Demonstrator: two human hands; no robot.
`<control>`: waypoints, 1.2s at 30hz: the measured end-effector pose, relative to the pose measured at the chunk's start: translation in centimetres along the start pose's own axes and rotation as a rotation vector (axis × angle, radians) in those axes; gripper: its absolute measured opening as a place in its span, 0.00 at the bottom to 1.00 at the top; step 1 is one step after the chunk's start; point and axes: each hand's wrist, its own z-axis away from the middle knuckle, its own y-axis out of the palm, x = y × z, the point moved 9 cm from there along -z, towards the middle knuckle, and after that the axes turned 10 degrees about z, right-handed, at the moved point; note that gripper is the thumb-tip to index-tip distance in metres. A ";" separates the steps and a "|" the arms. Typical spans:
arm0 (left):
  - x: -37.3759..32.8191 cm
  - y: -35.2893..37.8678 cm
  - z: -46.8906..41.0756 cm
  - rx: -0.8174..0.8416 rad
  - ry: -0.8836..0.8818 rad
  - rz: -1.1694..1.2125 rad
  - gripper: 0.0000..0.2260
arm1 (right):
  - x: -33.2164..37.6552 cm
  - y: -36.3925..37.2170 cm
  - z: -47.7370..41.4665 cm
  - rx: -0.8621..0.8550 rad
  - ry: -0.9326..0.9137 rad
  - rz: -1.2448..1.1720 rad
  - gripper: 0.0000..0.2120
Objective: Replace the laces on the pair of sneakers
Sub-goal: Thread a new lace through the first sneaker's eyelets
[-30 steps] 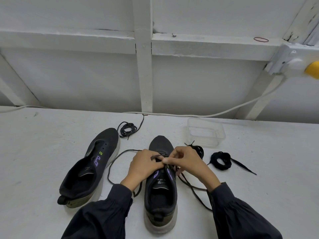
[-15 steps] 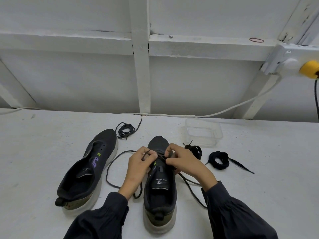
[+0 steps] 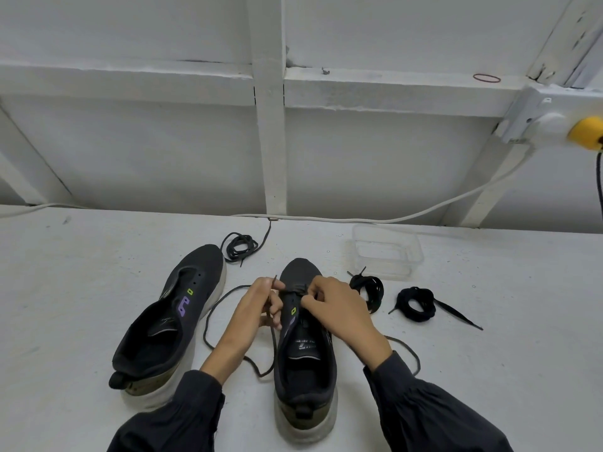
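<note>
Well to the left of the left hand, an unlaced sneaker (image 3: 169, 321) lies on the white bench (image 3: 65, 288) with its toe pointing away and its eyelets bare. Just past its toe, up and left of the hands, sits a loose coil (image 3: 239, 246) of dark cord.

The left hand (image 3: 254, 308) has its thumb and fingers curled, pinching one end of the dark lace (image 3: 208, 324). The tip stands up just above the fingers. The slack loops out over the bench to the left of this hand and curves round beneath the wrist.

Between the two hands stands the middle sneaker (image 3: 305, 363), upright, with its heel toward the person. The right hand (image 3: 336, 308) sits over its front eyelets, fingers curled in tight and pinching the lace where it crosses near the toe. The fingers hide which eyelet it is. More of the same lace curves on the bench under the right wrist.

Just right of the right hand lies a black bundle (image 3: 368, 290) of lace. Farther right is a second bundle (image 3: 419, 303) with a flat tail trailing off. Beyond these two stands a clear tub (image 3: 385, 252), and a white cable (image 3: 359, 219) runs along the back edge of the bench.
</note>
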 end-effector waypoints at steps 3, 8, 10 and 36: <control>0.5 -0.6 0.3 -0.020 -0.011 0.070 0.12 | 0.0 0.5 -0.1 0.009 0.016 0.003 0.05; 0.7 -1.7 0.3 -0.043 0.010 -0.089 0.07 | 0.0 0.5 -0.3 0.006 -0.019 -0.010 0.07; 0.1 -1.9 0.2 -0.064 0.057 -0.192 0.06 | 0.0 0.5 -0.4 0.004 -0.033 -0.029 0.07; -5.2 3.5 -1.9 0.181 0.211 -1.238 0.05 | -0.5 0.9 -0.5 -0.070 0.010 -0.322 0.04</control>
